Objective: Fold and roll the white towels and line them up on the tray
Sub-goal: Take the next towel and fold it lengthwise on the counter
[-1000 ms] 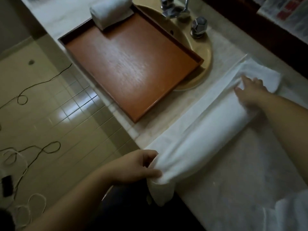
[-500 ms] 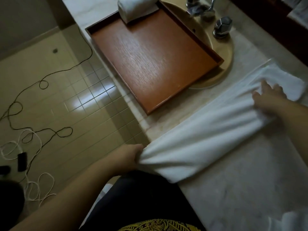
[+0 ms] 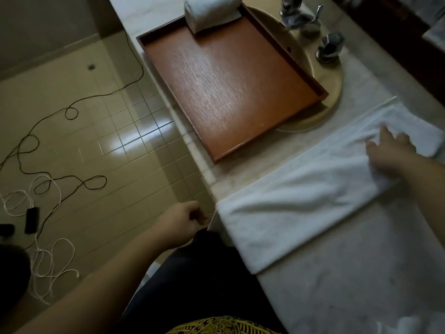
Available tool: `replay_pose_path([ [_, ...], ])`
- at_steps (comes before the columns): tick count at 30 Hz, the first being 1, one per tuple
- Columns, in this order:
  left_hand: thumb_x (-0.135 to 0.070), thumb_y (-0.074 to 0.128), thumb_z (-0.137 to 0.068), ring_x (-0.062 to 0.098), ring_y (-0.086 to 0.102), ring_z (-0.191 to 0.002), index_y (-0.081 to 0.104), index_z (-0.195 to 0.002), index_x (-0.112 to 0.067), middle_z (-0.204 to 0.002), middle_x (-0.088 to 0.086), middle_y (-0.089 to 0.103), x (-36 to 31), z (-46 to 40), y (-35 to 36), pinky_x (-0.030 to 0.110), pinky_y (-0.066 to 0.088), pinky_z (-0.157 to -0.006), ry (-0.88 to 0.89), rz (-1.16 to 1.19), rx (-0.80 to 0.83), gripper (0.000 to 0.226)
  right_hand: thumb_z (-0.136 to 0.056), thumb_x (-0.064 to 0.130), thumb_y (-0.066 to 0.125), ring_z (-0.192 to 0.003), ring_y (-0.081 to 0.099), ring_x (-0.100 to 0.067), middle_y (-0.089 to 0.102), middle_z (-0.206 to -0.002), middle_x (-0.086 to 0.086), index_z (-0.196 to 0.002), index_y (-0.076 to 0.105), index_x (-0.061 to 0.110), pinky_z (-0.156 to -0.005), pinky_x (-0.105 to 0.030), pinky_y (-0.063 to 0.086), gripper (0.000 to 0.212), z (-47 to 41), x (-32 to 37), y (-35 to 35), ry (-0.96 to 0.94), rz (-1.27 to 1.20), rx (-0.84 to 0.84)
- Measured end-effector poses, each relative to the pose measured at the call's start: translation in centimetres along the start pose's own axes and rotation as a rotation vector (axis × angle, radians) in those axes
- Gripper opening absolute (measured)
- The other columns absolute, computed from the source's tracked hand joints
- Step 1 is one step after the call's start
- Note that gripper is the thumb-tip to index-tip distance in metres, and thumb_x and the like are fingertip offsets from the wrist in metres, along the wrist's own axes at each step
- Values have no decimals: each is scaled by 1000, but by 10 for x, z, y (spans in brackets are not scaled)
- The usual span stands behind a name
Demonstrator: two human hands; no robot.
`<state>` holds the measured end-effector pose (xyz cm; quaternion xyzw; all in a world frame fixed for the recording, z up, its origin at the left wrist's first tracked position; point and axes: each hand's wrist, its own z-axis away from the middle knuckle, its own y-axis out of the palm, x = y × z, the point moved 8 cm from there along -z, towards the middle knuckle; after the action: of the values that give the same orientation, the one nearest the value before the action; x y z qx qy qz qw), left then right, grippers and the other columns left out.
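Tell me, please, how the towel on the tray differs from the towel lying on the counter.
The towel on the tray is rolled into a tight bundle; the towel on the counter is folded into a long flat strip. The rolled one sits untouched at the far end of the tray; the flat one has the right hand resting on it. Both are white.

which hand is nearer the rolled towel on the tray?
Right. The right hand rests on the flat towel, below and right of the rolled towel; the left hand hangs off the counter edge, farther away.
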<state>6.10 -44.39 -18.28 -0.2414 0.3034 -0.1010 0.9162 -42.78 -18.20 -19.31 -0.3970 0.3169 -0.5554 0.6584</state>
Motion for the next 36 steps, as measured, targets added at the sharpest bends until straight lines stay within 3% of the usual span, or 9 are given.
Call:
replay_pose_path([
  [2,-10,64,-92,6,61,-107,67,-117,-26,-112,-11,68,-16,0,6,22,49,-86,57,121,0,30,-107,55,36,-153,16,-46,3,-171,-17,-165,5,31,-121,-60,22,70,5,2,-5,5,11,-14],
  [6,-51,74,-90,4,59,-89,57,-96,-35,-97,-14,61,-29,-6,12,23,46,-70,78,117,-274,23,-99,54,53,-134,38,-51,28,-155,-24,-158,29,27,-108,-58,38,69,7,2,-28,5,32,-104],
  [10,-52,75,-88,5,57,-88,52,-88,-45,-93,-19,56,-34,-11,15,26,49,-74,152,94,-429,24,-90,45,56,-130,49,-45,45,-149,-20,-144,54,27,-107,-50,42,57,-12,-4,-57,-44,-78,-179],
  [14,-55,71,-89,15,49,-97,55,-99,-44,-95,-19,45,-36,-16,22,37,47,-83,158,-39,-479,22,-99,27,54,-139,44,-43,42,-158,-19,-153,45,15,-113,-46,39,56,-36,-4,-69,-71,-110,-187],
  [18,-75,45,-84,13,46,-91,64,-110,-41,-97,-14,48,-50,-21,25,35,45,-75,218,-190,-517,47,-100,25,54,-137,47,-43,46,-153,-22,-149,50,10,-112,-44,40,52,-55,-8,-77,-61,-130,-233],
  [23,-74,44,-86,20,55,-86,65,-97,-34,-93,-10,55,-88,-27,24,37,50,-68,248,-308,-560,47,-93,31,62,-123,56,-44,52,-143,-18,-137,62,18,-104,-47,50,46,-55,-8,-86,-54,-128,-273],
  [29,-57,60,-91,19,49,-76,51,-80,-31,-81,-7,50,-129,-44,33,38,46,-67,281,-411,-462,30,-95,28,67,-91,59,-33,62,-96,-11,-93,61,13,-81,-34,45,16,-66,-13,-87,-99,-334,-258],
  [33,-34,59,-98,14,52,-84,44,-91,-33,-90,-12,52,-129,-52,37,36,45,-76,187,-169,-295,17,-102,38,61,-91,57,-33,61,-98,-14,-98,59,11,-80,-33,40,27,-72,-18,-86,-111,-382,-238],
  [36,-37,67,-97,6,59,-79,51,-99,-35,-87,-12,62,-124,-52,30,31,49,-73,157,-43,-223,16,-104,40,57,-94,54,-32,57,-105,-13,-110,58,11,-84,-35,41,29,-77,-14,-88,-121,-355,-224],
])
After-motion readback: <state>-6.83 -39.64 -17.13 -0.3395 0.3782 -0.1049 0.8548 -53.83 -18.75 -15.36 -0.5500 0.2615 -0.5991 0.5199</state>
